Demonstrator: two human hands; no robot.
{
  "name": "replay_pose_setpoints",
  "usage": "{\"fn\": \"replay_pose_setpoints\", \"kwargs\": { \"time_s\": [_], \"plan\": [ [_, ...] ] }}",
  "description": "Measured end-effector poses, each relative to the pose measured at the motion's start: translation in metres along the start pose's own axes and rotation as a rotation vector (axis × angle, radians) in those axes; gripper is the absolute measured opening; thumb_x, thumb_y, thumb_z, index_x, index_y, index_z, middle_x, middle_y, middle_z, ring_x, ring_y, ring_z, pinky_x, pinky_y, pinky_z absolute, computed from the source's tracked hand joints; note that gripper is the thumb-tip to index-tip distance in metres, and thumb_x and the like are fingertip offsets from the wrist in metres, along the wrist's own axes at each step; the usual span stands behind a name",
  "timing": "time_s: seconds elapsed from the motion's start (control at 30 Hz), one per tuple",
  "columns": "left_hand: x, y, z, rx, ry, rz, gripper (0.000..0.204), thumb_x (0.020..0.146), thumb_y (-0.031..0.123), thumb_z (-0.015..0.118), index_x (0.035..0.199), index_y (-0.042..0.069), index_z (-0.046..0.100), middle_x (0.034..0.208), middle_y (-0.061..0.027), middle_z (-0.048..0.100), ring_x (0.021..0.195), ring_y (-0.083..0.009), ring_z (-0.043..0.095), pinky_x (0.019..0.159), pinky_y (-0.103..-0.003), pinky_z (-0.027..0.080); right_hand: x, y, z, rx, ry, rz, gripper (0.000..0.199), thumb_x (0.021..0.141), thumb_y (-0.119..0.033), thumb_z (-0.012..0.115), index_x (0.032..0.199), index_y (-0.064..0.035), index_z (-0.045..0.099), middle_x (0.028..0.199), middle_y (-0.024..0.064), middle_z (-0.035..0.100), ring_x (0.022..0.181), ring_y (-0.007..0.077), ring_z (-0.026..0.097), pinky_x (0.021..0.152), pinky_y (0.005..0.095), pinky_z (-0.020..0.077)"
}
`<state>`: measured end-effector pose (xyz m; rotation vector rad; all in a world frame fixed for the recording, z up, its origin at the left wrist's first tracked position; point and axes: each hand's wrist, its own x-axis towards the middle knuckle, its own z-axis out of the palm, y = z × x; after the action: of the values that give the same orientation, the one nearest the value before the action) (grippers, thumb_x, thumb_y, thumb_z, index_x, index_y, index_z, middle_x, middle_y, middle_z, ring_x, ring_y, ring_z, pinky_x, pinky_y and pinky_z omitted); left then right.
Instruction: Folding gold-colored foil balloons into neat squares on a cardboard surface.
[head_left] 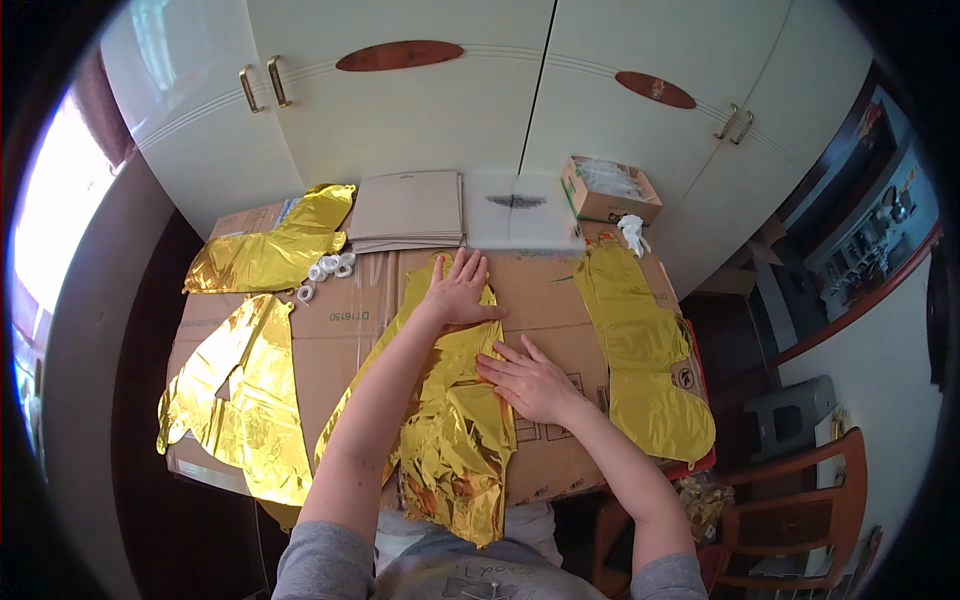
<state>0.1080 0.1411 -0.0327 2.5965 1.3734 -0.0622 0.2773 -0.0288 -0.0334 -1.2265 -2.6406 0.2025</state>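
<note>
A flat, uninflated gold foil balloon [455, 400] lies in front of me, its crumpled near end hanging over the table's front edge. My left hand [460, 292] rests open, fingers spread, on the far part of this balloon. Lower and to the right, my right hand [532, 382] lies flat, its fingertips on the balloon's right edge and the palm over the cardboard. Neither hand grips anything. To the left another gold foil balloon [265, 385], A-like in shape with a small opening, is spread out. On the right a long gold foil balloon [640, 345] curves toward the near edge.
Cardboard [335, 350] covers the table. Along the back are a folded gold foil balloon [275, 245], white tape rolls [335, 266], stacked grey-brown boards [408, 208], a clear plastic bag [518, 212] and a small box [612, 190]. A wooden chair [790, 520] stands at right.
</note>
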Motion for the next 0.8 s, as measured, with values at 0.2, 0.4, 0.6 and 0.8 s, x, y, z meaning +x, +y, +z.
{"fn": "replay_pose_setpoints", "kwargs": {
  "time_s": [0.2,0.4,0.6,0.8],
  "plan": [
    [0.004,0.001,0.002,0.001,0.003,-0.035,0.099,0.087,0.073,0.04,0.155,0.005,0.015,0.163,-0.0111,0.013,0.151,-0.029,0.004,0.118,-0.057,0.005,0.0,-0.002,-0.002,0.005,-0.012,0.001,0.042,0.098,-0.029,0.049,0.139,-0.0177,0.053,0.146,-0.0022,0.048,0.141,0.0215,0.036,0.118,0.0528,0.0197],
    [0.005,0.002,0.002,0.006,0.011,-0.04,0.083,0.095,0.062,0.033,0.155,0.007,0.017,0.163,-0.01,0.014,0.151,-0.0287,0.005,0.119,-0.056,0.005,0.002,0.015,0.0,0.138,0.13,0.007,0.039,0.098,-0.027,0.051,0.135,-0.0159,0.056,0.141,0.0014,0.054,0.137,0.0238,0.042,0.117,0.0518,0.0235],
    [0.004,0.003,0.002,0.022,0.023,-0.042,0.081,0.096,0.06,0.032,0.155,0.008,0.016,0.163,-0.0095,0.014,0.151,-0.0282,0.004,0.119,-0.056,0.005,0.028,0.057,-0.011,-0.012,0.266,-0.008,0.031,0.096,-0.016,0.052,0.123,-0.0133,0.065,0.129,0.0029,0.063,0.13,0.0237,0.05,0.108,0.0455,0.0368],
    [0.002,0.004,0.001,0.011,0.03,-0.038,0.08,0.096,0.061,0.032,0.155,0.008,0.017,0.163,-0.0094,0.014,0.151,-0.0281,0.004,0.119,-0.056,0.005,0.042,0.074,-0.011,-0.008,0.15,-0.059,0.039,0.088,-0.006,0.052,0.123,-0.0162,0.066,0.13,0.0008,0.063,0.132,0.0225,0.049,0.106,0.0395,0.0368]
  ]
}}
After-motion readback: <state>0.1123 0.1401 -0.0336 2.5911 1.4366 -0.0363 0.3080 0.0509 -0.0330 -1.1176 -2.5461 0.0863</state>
